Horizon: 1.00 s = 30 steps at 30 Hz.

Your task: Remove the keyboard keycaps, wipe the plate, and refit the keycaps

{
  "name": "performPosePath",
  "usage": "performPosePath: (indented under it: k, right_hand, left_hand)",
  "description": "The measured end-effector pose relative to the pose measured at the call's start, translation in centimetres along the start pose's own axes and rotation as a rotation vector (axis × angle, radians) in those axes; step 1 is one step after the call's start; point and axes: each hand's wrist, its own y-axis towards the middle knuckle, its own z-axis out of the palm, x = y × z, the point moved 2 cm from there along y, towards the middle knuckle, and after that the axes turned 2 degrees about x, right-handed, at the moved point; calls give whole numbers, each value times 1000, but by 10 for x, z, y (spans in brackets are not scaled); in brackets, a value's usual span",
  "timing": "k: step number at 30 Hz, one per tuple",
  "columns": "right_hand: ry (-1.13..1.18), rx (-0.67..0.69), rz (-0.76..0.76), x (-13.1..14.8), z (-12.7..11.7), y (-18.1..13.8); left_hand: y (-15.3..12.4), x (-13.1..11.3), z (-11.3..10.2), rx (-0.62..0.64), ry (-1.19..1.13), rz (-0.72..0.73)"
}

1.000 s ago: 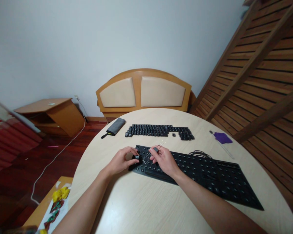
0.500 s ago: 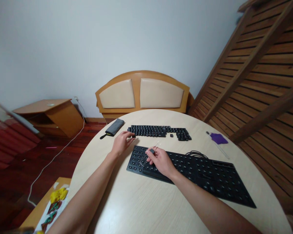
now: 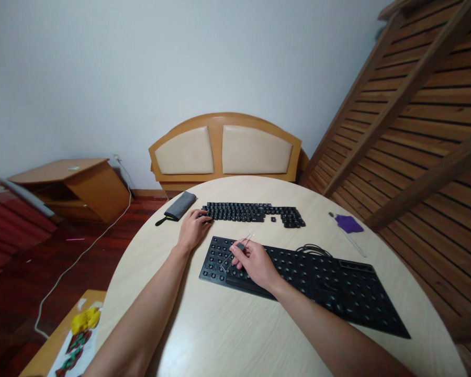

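Keyboard (image 3: 320, 283), under right hand (image 3: 255, 262), near left hand (image 3: 194, 229)

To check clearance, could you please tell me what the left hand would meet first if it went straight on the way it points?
The left hand would probably meet the left end of the black keycap rows first; it may even be touching them now, though depth is unclear.

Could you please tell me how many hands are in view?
2: the left hand at the left end of the laid-out keycaps, and the right hand over the keyboard, holding a wire tool. No others show.
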Motion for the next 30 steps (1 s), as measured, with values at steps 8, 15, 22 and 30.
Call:
performPosePath:
  k: [8, 15, 22, 30]
  right_hand:
    - [-11, 1, 3, 2, -1, -1]
    - [1, 4, 15, 1, 0, -1]
    - [6, 6, 16, 2, 0, -1]
    - [1, 4, 9, 0, 0, 0]
  left_hand:
    - [0, 2, 2, -2, 25, 21]
    - [-1, 5, 5, -8, 29, 37]
    - [-2, 6, 5, -17, 23, 43]
    - [-4, 7, 5, -20, 1, 66]
